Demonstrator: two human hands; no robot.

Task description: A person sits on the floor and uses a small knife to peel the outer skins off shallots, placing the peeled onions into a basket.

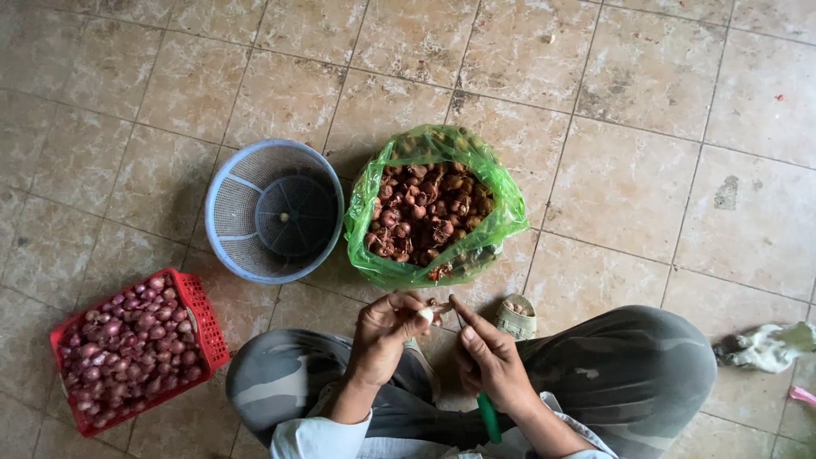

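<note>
In the head view, the person sits cross-legged on the tiled floor [646,187], the left hand [382,336] pinching a small shallot [427,315] at its fingertips, just below the green bag [501,212] of skins. The right hand [491,361] grips a green-handled knife [488,416], fingers closed around it, forefinger stretched toward the bulb. The shallot looks light, firm and slippery once peeled, best held by its sides; a blue basket [225,204] and red basket [204,319] of shallots lie to the left.

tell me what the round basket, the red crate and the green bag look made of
Round basket: looks like moulded plastic, pale blue-grey, matt, with fine mesh walls and ribs. Red crate: likely rigid plastic, its walls a grid of small holes. Green bag: thin plastic film, translucent, glossy and crinkled.
</note>
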